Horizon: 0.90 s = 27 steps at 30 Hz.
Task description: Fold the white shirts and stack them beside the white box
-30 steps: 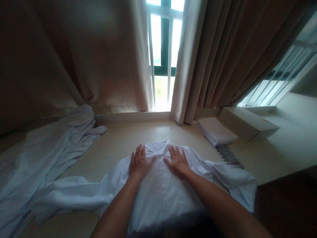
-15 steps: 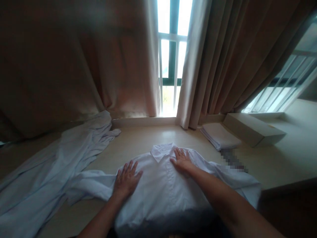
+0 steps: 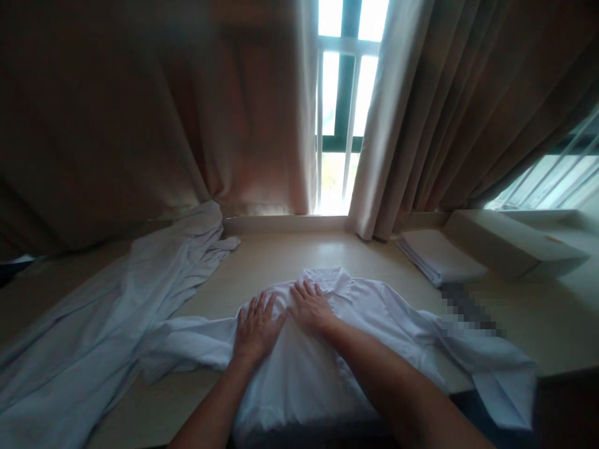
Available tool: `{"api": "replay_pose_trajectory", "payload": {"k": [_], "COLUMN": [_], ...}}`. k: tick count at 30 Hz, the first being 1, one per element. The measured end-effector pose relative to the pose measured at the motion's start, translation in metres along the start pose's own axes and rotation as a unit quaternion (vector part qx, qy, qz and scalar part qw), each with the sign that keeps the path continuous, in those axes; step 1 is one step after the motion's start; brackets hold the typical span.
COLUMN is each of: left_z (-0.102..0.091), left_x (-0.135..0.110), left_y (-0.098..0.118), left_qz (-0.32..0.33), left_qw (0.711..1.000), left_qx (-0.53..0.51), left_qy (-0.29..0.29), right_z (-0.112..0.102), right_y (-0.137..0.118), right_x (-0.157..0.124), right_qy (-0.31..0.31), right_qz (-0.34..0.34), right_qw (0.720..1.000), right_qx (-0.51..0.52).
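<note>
A white collared shirt (image 3: 374, 318) lies spread front up on the pale tabletop, its collar toward the window and its sleeves out to both sides. My left hand (image 3: 259, 324) rests flat on the shirt near the shoulder at the left, fingers spread. Just left of the collar, my right hand (image 3: 311, 305) presses flat on the chest, fingers stretched out. The two hands are close together, and neither grips the cloth. My right forearm covers part of the button front. The shirt's lower part drops out of sight at the near edge.
Rumpled white clothing (image 3: 140, 293) is heaped along the left, touching the left sleeve. At the back right lies a folded white garment (image 3: 442, 255) beside a pale box-like ledge (image 3: 510, 243). A blurred-out dark item (image 3: 470, 308) lies near the right sleeve. Curtains (image 3: 262, 125) hang behind.
My right hand has slid left across the shirt, from right of the collar to its left side, nearer my left hand. The view has shifted slightly, and the left hand stays at the shoulder.
</note>
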<state>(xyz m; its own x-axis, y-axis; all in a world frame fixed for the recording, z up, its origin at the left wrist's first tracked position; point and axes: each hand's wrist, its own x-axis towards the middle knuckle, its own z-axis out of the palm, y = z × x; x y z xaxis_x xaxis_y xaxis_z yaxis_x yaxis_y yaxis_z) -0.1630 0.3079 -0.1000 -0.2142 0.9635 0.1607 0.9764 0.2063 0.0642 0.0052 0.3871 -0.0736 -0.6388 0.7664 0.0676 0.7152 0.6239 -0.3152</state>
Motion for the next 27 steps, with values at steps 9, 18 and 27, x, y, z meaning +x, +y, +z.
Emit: {"api": "replay_pose_trajectory", "payload": {"k": [9,18,27], "left_z": [0.000,0.000,-0.032], "left_x": [0.004,-0.021,-0.060], "left_y": [-0.016,-0.087,-0.161], "left_qz": [-0.079,-0.087,-0.108], "left_qw": [0.997,0.994,0.982], "left_qx": [-0.014,0.069,0.134], "left_qy": [0.003,-0.019,-0.075], "right_z": [-0.013,-0.010,-0.010], "right_y": [0.019,0.018,0.020], "right_x": [0.013,0.011,0.012], "right_qy": [-0.023,-0.022,-0.027], "right_qz": [0.001,0.003,-0.007], "right_qw": [1.000,1.000,1.000], "right_qx": [-0.010,-0.005,-0.011]}}
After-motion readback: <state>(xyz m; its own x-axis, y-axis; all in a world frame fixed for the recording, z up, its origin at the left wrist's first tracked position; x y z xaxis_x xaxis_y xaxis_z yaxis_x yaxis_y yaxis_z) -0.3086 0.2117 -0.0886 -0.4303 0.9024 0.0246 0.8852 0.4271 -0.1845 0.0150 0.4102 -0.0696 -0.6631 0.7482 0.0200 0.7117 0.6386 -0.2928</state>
